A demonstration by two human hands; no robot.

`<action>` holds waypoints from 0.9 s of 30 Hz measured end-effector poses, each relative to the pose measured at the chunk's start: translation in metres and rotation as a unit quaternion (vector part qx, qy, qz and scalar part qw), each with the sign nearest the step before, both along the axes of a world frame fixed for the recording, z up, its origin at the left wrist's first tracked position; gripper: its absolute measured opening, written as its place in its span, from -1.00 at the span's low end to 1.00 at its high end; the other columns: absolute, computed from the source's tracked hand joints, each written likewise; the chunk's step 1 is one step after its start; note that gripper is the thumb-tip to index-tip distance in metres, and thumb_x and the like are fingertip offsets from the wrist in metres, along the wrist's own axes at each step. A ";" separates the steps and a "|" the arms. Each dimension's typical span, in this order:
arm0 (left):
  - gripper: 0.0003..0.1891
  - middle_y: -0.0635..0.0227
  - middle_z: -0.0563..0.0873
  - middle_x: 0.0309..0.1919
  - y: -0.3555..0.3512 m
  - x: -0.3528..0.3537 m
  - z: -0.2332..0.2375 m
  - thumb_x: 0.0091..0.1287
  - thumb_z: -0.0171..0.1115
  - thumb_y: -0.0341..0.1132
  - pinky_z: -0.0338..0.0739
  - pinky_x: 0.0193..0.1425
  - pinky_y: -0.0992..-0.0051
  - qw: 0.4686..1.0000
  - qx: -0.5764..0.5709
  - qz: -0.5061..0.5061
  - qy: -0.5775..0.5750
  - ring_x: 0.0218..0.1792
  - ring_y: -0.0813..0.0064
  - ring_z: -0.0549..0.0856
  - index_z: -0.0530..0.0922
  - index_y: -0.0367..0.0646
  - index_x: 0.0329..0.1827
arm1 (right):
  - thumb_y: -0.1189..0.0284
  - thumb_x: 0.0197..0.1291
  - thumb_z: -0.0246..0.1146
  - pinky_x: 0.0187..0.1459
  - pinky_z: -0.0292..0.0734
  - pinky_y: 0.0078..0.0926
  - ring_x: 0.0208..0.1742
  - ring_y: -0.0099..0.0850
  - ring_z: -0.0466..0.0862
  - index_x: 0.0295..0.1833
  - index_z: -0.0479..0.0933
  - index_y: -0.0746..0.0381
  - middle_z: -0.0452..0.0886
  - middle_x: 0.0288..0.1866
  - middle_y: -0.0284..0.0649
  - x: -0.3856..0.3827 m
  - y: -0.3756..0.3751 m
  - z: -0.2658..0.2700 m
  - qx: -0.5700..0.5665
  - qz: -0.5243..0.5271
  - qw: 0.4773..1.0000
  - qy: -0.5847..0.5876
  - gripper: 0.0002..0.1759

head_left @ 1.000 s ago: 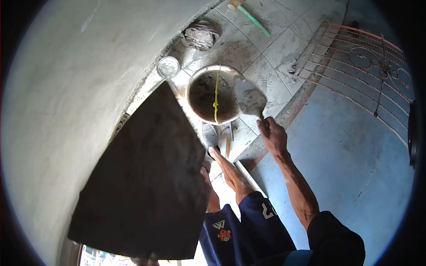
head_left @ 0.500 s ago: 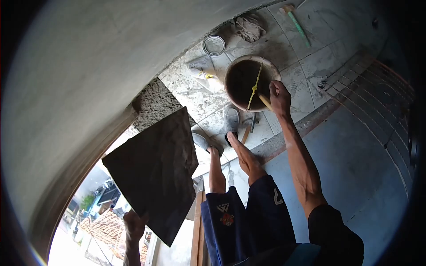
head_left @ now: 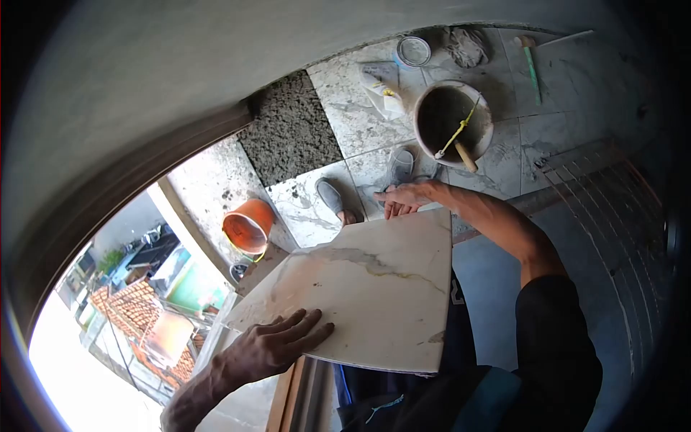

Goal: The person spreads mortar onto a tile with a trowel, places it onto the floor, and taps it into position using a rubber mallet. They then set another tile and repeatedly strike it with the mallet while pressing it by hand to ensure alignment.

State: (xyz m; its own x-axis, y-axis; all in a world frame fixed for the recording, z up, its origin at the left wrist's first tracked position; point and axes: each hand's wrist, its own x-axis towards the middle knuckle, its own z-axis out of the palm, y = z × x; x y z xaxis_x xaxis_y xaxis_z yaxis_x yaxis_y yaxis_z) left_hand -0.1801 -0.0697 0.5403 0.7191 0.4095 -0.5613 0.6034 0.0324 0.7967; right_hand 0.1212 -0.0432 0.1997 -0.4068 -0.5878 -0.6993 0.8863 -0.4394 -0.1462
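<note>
A pale marbled tile [head_left: 360, 288] with a notched edge is in front of my body, its patterned face up. My left hand [head_left: 277, 345] lies on its lower left part with the fingers spread. At the tile's far edge is my right hand [head_left: 405, 198], fingers partly extended; its contact with the tile is hard to make out. Beyond it stands a round bucket [head_left: 425, 126] with a yellow cord across it and a wooden-handled tool [head_left: 466, 156] resting inside. A square of rough grey mortar [head_left: 291, 129] lies among the floor tiles by the wall.
An orange bucket [head_left: 248, 225] lies tipped beside the doorway at left. Near the wall are a can [head_left: 413, 52], a plastic bag [head_left: 381, 83], a crumpled cloth [head_left: 466, 47] and a green-handled hammer [head_left: 533, 72]. A wire rack [head_left: 604, 194] stands at right.
The tile has turned from its dark underside to its pale face and moved right, in front of my body. My right hand has let go of the wooden handle and come to the tile's far edge.
</note>
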 end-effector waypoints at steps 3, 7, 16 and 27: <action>-0.48 0.13 0.52 0.14 -0.014 -0.005 -0.003 0.26 0.08 -0.32 0.66 -0.02 0.40 1.000 0.022 -0.022 -0.001 0.09 0.22 0.61 0.33 -0.03 0.34 | -0.38 0.16 -0.21 0.07 0.44 -0.19 -0.02 -0.24 0.53 0.08 0.48 0.35 0.38 0.19 0.04 -0.009 -0.050 -0.001 0.002 -0.029 0.998 -0.050 -0.04; -0.48 0.10 0.50 0.16 -0.033 -0.022 -0.014 0.31 0.04 -0.25 0.62 0.00 0.22 0.998 0.038 -0.052 -0.002 0.09 0.12 0.59 0.30 -0.02 0.37 | -0.24 0.29 -0.25 0.22 0.31 -0.12 0.17 -0.16 0.39 0.06 0.52 0.38 0.05 0.39 0.18 -0.002 -0.147 -0.053 0.291 -0.037 0.955 0.048 -0.14; -0.51 0.11 0.47 0.22 -0.086 -0.064 0.009 0.27 0.02 -0.15 0.31 0.22 -0.22 0.984 0.138 0.028 0.107 0.22 -0.03 0.46 0.42 0.01 0.29 | -0.17 0.24 -0.02 -0.12 0.50 -0.31 -0.18 -0.17 0.66 -0.12 0.58 0.32 0.66 -0.25 -0.02 -0.123 -0.098 0.020 0.377 -0.050 0.922 -0.076 -0.30; -0.54 0.30 0.42 0.30 -0.101 -0.129 0.043 0.23 0.05 -0.23 -0.13 0.35 -0.41 0.954 0.125 0.172 0.213 0.43 0.17 0.20 0.46 0.12 0.24 | -0.09 0.26 0.06 -0.28 0.44 -0.46 -0.35 -0.49 0.55 -0.21 0.60 0.33 0.61 -0.42 -0.23 -0.227 -0.134 0.016 0.316 -0.113 0.942 0.010 -0.38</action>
State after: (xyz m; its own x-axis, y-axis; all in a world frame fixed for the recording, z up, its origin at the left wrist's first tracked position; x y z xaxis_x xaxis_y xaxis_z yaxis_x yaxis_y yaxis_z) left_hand -0.3093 -0.1712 0.5833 0.2471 0.7386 -0.6272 0.8620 0.1281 0.4904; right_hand -0.1060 -0.1775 0.2159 -0.4890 0.0454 -0.8711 0.7751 -0.4354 -0.4578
